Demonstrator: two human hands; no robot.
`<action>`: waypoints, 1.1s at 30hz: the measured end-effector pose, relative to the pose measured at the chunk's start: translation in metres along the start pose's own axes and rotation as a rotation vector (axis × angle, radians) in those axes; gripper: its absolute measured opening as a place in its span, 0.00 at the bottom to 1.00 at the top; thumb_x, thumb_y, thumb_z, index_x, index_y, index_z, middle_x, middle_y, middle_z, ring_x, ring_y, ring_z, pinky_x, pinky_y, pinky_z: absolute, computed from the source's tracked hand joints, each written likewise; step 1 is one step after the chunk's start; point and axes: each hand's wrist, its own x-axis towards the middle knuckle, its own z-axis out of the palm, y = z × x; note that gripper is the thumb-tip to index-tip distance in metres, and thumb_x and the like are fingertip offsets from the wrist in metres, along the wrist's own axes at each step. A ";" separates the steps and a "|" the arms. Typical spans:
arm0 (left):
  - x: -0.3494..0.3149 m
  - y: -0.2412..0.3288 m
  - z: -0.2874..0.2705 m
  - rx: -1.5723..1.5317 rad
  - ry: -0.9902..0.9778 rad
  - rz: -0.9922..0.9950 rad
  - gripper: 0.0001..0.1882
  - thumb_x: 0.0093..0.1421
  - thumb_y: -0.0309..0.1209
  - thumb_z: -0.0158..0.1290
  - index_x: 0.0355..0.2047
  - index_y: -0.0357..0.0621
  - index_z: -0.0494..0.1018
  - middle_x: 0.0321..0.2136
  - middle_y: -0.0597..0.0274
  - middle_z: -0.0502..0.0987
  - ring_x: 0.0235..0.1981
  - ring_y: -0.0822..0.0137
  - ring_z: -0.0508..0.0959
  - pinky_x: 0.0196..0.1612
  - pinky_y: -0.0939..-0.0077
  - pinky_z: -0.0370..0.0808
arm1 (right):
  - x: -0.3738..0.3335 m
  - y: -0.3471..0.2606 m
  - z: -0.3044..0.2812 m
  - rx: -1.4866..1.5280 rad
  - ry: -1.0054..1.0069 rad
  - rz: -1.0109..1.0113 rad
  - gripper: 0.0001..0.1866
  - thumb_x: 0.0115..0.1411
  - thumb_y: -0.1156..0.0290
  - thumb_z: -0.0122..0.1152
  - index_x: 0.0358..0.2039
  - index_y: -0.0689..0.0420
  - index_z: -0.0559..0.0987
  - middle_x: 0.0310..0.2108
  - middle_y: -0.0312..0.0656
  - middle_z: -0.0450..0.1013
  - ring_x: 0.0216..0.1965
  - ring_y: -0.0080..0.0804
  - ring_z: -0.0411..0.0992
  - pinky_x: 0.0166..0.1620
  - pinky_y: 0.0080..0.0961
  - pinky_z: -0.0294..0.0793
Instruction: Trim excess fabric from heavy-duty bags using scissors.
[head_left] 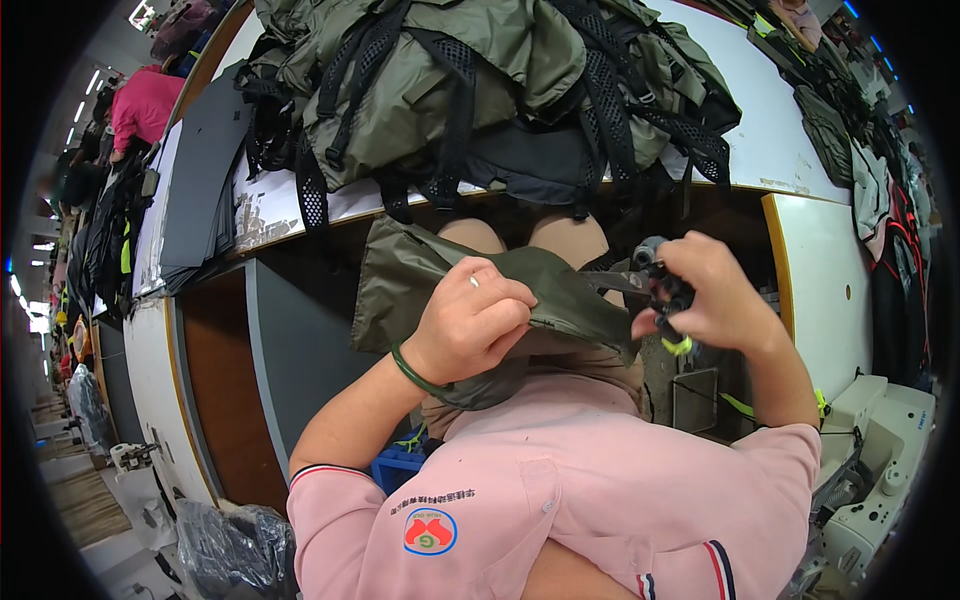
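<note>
Fabric in olive green spans the middle of the head view, over the person's lap, its long axis running left to right and dipping slightly toward the right. The left hand, near the centre, has its fingers curled in tight, pinching the edge. From the right, the right hand wraps its fingers around the dark handles of what look like scissors; their blade points left, overlapping the upper right of the cloth. The right hand is nearer that right end. Whether metal touches cloth, or how wide the blades stand, I cannot tell. The left hand and wrist hide part of the fabric, and the grip around the handles is blurred.
</note>
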 end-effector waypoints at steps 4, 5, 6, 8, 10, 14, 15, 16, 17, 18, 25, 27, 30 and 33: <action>0.009 0.000 -0.001 -0.079 -0.044 -0.074 0.15 0.41 0.18 0.63 0.31 0.43 0.74 0.31 0.62 0.79 0.30 0.58 0.76 0.41 0.63 0.74 | 0.004 -0.022 0.028 0.287 -0.056 -0.003 0.20 0.45 0.63 0.79 0.27 0.58 0.75 0.23 0.40 0.72 0.26 0.41 0.72 0.29 0.32 0.69; 0.011 0.000 -0.002 -0.148 -0.094 -0.122 0.15 0.42 0.18 0.64 0.32 0.43 0.76 0.30 0.61 0.79 0.30 0.57 0.75 0.40 0.64 0.74 | 0.004 -0.020 0.033 0.219 -0.075 -0.053 0.17 0.48 0.65 0.77 0.27 0.59 0.75 0.24 0.41 0.72 0.26 0.41 0.72 0.29 0.32 0.69; 0.012 0.001 -0.002 -0.148 -0.093 -0.120 0.15 0.42 0.18 0.64 0.32 0.43 0.76 0.30 0.61 0.79 0.30 0.57 0.75 0.40 0.64 0.74 | 0.005 -0.018 0.036 0.217 -0.074 -0.053 0.17 0.48 0.65 0.77 0.27 0.59 0.75 0.24 0.41 0.72 0.26 0.41 0.72 0.29 0.32 0.69; 0.015 0.004 -0.005 -0.259 -0.223 -0.287 0.14 0.49 0.19 0.64 0.37 0.42 0.78 0.30 0.64 0.78 0.30 0.66 0.76 0.38 0.73 0.72 | 0.008 -0.010 0.041 0.407 0.007 0.061 0.14 0.52 0.69 0.72 0.27 0.61 0.74 0.22 0.43 0.71 0.24 0.41 0.69 0.28 0.31 0.67; 0.020 0.006 -0.011 -0.548 -0.327 -0.561 0.13 0.52 0.20 0.65 0.39 0.41 0.79 0.30 0.67 0.78 0.31 0.72 0.75 0.37 0.78 0.71 | 0.015 -0.006 0.039 0.438 -0.045 0.079 0.14 0.52 0.70 0.72 0.27 0.62 0.73 0.22 0.45 0.70 0.23 0.41 0.67 0.28 0.30 0.66; 0.015 -0.006 -0.008 -1.150 -0.395 -1.007 0.13 0.55 0.20 0.66 0.40 0.40 0.79 0.33 0.76 0.77 0.32 0.84 0.73 0.36 0.89 0.68 | 0.018 -0.004 0.037 0.487 -0.107 0.121 0.18 0.51 0.66 0.74 0.26 0.62 0.73 0.21 0.45 0.70 0.21 0.40 0.66 0.27 0.30 0.66; 0.013 -0.007 -0.009 -1.258 -0.389 -1.106 0.14 0.54 0.19 0.66 0.41 0.41 0.80 0.33 0.76 0.77 0.32 0.83 0.73 0.37 0.89 0.69 | 0.019 -0.004 0.037 0.497 -0.111 0.134 0.19 0.50 0.64 0.76 0.26 0.62 0.72 0.20 0.45 0.70 0.21 0.40 0.66 0.27 0.31 0.66; 0.011 -0.009 -0.010 -1.287 -0.372 -1.152 0.16 0.53 0.18 0.66 0.42 0.41 0.79 0.34 0.75 0.77 0.32 0.83 0.75 0.39 0.89 0.72 | 0.019 -0.003 0.033 0.496 -0.113 0.134 0.19 0.50 0.64 0.76 0.26 0.62 0.72 0.20 0.45 0.70 0.21 0.40 0.66 0.27 0.31 0.66; 0.011 -0.009 -0.011 -1.288 -0.370 -1.152 0.16 0.53 0.18 0.66 0.42 0.41 0.79 0.34 0.75 0.77 0.32 0.83 0.75 0.39 0.89 0.72 | 0.018 -0.002 0.026 0.319 -0.054 0.081 0.21 0.48 0.61 0.77 0.26 0.60 0.73 0.20 0.44 0.71 0.21 0.41 0.67 0.28 0.32 0.66; 0.011 -0.009 -0.011 -1.318 -0.350 -1.176 0.16 0.54 0.18 0.65 0.43 0.40 0.79 0.34 0.73 0.78 0.33 0.83 0.76 0.40 0.88 0.73 | 0.016 -0.001 0.019 0.142 0.005 0.028 0.23 0.46 0.57 0.79 0.25 0.59 0.73 0.21 0.43 0.71 0.22 0.41 0.69 0.29 0.33 0.67; 0.007 -0.014 -0.008 -1.387 -0.326 -1.167 0.17 0.54 0.18 0.65 0.45 0.37 0.77 0.38 0.66 0.80 0.38 0.79 0.79 0.45 0.85 0.77 | -0.001 0.004 -0.012 -0.424 0.034 -0.077 0.24 0.39 0.59 0.78 0.29 0.56 0.73 0.27 0.39 0.70 0.32 0.38 0.71 0.37 0.32 0.64; 0.009 -0.013 -0.007 -1.386 -0.329 -1.168 0.17 0.55 0.18 0.65 0.45 0.37 0.77 0.38 0.66 0.80 0.38 0.79 0.79 0.45 0.85 0.77 | -0.004 0.004 -0.012 -0.443 0.019 -0.059 0.22 0.39 0.62 0.77 0.29 0.55 0.73 0.27 0.38 0.69 0.33 0.37 0.71 0.37 0.32 0.64; 0.009 -0.012 -0.005 -1.379 -0.327 -1.166 0.17 0.55 0.18 0.64 0.45 0.37 0.77 0.38 0.66 0.80 0.38 0.79 0.79 0.45 0.85 0.77 | -0.005 0.004 -0.011 -0.463 0.047 -0.069 0.21 0.39 0.64 0.77 0.28 0.55 0.72 0.26 0.37 0.69 0.32 0.37 0.70 0.37 0.33 0.64; 0.008 -0.010 -0.005 -1.377 -0.318 -1.158 0.17 0.56 0.18 0.64 0.45 0.37 0.76 0.37 0.67 0.80 0.37 0.79 0.79 0.45 0.85 0.77 | -0.005 0.005 -0.008 -0.467 0.068 -0.082 0.21 0.39 0.65 0.77 0.28 0.55 0.72 0.26 0.37 0.69 0.32 0.36 0.70 0.37 0.32 0.64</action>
